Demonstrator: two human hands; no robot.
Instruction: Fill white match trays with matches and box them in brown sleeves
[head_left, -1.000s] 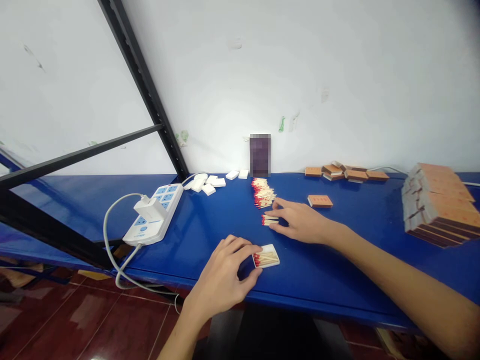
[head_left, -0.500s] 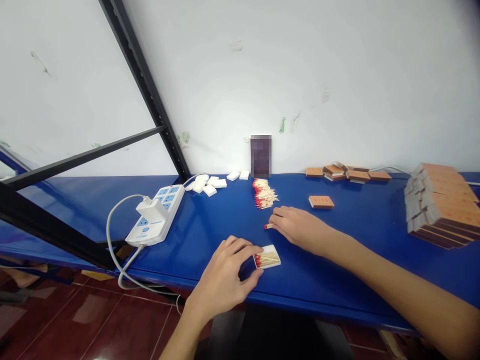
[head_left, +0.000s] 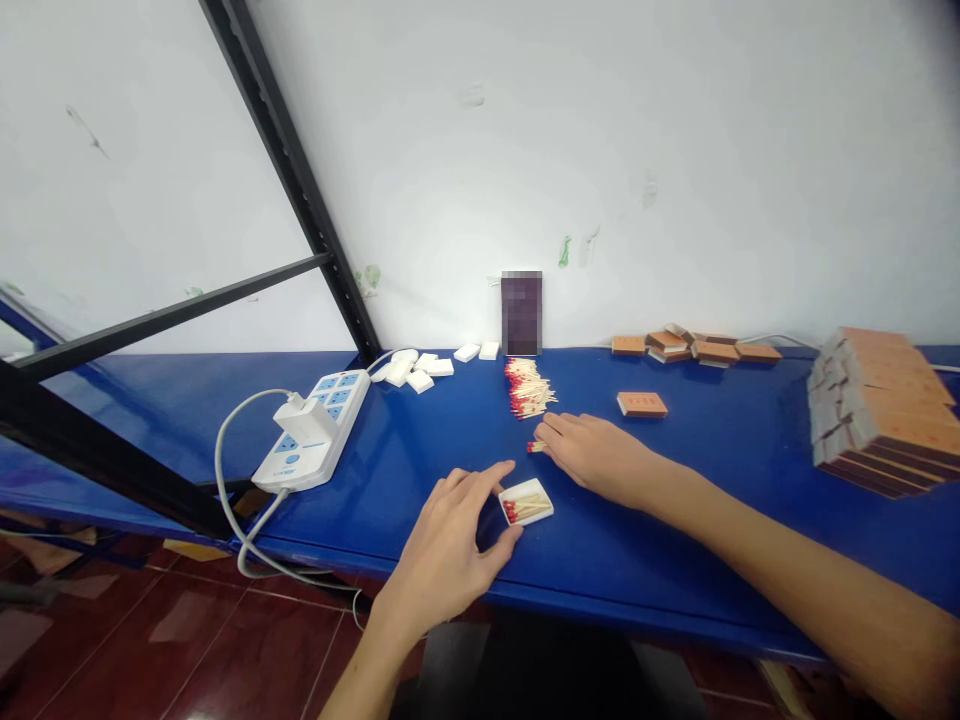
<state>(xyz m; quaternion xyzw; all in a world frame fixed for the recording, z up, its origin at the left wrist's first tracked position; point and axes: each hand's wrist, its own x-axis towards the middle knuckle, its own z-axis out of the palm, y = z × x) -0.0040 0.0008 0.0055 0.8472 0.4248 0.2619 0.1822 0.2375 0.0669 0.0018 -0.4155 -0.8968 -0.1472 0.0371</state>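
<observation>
My left hand is open, its thumb and forefinger spread on either side of a small white matchbox tray near the front of the blue table. Inside the tray lie several red-tipped matches. The thumb is close to the tray's near left corner; whether it touches I cannot tell. Beyond the tray, my right hand is closed on a few matches, with their red heads sticking out to the left. Just behind that hand lies a loose pile of matches.
White trays lie at the back left, near a power strip with a plugged-in adapter. One orange matchbox lies right of the pile, more matchboxes behind it. A large matchbox stack stands far right. A dark blurred panel leans against the wall.
My left fingers have spread apart from the tray, which has shifted slightly left and away from me. More match heads now show at my right fingertips, and that hand has moved very little.
</observation>
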